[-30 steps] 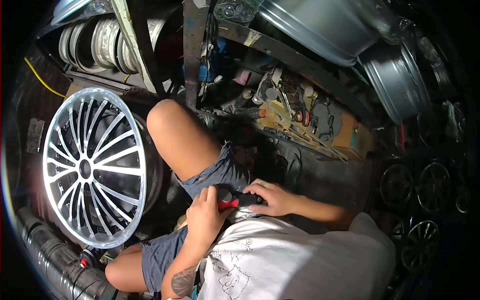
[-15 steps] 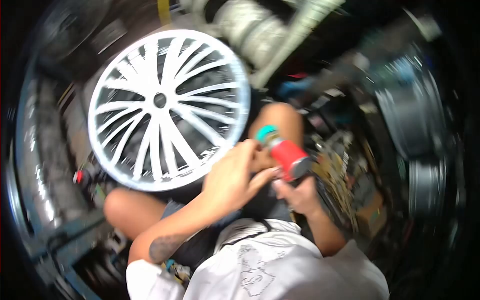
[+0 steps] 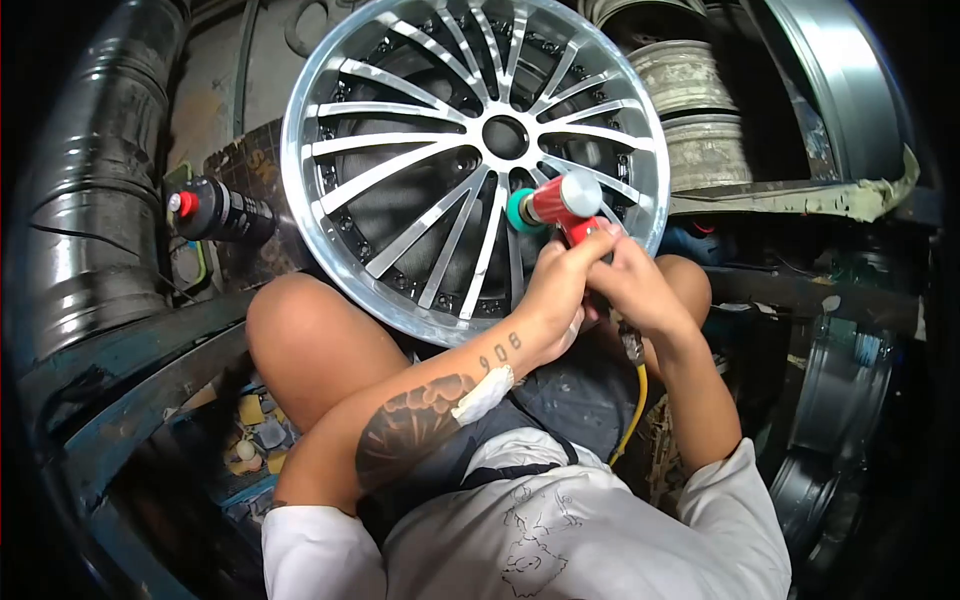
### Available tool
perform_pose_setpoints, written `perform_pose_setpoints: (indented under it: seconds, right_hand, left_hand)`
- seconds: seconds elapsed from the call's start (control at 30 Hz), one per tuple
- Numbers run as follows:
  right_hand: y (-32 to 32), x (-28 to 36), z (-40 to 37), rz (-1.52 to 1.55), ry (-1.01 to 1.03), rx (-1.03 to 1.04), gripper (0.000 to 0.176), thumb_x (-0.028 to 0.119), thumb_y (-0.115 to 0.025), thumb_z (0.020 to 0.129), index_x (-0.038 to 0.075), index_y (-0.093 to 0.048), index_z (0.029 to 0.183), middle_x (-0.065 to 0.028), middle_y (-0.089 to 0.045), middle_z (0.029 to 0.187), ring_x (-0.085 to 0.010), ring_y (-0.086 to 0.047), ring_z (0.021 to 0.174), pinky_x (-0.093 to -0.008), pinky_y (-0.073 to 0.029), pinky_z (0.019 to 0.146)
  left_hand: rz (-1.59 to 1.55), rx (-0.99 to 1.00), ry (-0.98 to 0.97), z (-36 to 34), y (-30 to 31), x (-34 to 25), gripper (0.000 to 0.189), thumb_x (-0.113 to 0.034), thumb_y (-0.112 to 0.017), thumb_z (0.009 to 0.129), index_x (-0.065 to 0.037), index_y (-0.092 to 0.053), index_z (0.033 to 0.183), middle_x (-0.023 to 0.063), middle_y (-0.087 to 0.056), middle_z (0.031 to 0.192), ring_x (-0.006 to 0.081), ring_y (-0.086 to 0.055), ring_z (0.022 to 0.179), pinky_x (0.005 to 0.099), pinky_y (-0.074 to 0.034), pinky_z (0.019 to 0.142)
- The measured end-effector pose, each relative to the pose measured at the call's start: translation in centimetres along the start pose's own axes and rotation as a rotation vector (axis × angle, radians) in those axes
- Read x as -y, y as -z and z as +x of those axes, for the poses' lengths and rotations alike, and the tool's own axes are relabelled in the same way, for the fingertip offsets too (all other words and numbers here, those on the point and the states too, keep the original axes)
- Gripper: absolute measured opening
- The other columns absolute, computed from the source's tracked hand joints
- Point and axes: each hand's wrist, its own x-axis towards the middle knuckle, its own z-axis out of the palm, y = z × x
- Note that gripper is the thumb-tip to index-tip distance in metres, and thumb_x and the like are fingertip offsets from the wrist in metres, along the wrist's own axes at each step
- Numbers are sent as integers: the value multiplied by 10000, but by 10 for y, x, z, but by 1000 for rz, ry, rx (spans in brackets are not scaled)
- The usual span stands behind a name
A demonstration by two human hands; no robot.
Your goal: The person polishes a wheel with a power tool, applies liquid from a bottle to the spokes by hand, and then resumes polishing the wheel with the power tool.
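A wheel rim (image 3: 297,170) with bright spokes fills the upper middle of the view, above my knees. Over its lower right spokes is a red air tool (image 3: 548,205) with a silver cap and a green round pad (image 3: 518,211). The pad is at a spoke below the hub; whether it touches cannot be made out. My left hand (image 3: 562,285) is closed round the tool's handle from the left. Against it, my right hand (image 3: 637,282) is wrapped round the same handle from the right. A yellow hose (image 3: 636,410) runs down from the handle's metal fitting.
At the left, a black bottle (image 3: 225,210) with a red cap lies near the rim, beside stacked metal barrels (image 3: 105,190). Worn cylinders (image 3: 700,150) and a large silver rim (image 3: 845,80) stand at the upper right. More rims (image 3: 840,390) are at the right.
The red tool has moved from beside the rim onto its spokes. My hands have come together round its handle. The view has shifted, and the rim now appears farther right and higher.
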Motion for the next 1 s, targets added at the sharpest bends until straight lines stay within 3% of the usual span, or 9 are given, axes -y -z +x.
perform_pose_setpoints:
  seconds: [0.2,0.4,0.67,1.0]
  right_hand:
    - [-5,48,16,49,-106,53,178,160,-632,974,-6,-666,922,-22,-635,678,-85,-588,500,-234,-412,433]
    - [6,52,33,-84,-152,109,163,153,-634,973,2,-662,920,-11,-630,703,-70,-574,509,-229,-406,446]
    - [1,54,27,-123,-170,40,204,170,-652,979,-11,-683,1069,16,-625,732,-45,-566,566,-226,-404,464]
    - [-7,53,21,-120,-136,5,212,179,-640,979,-5,-690,1072,21,-631,740,-31,-552,573,-223,-399,470]
  left_hand:
    - [-171,-10,-17,9,-1,-13,348,-432,-680,988,-132,-572,1127,41,-612,876,128,-592,650,283,-461,533]
    - [-226,-47,-37,14,1,-22,392,-419,-704,971,-156,-534,1206,29,-584,893,115,-543,633,281,-424,521]
    - [-317,-35,20,-6,-11,-40,471,-394,-711,961,-191,-524,1343,31,-591,1025,126,-580,754,314,-447,591]
    - [-346,93,-40,-6,4,-29,398,-431,-705,973,-188,-523,1230,41,-596,991,131,-596,757,307,-447,592]
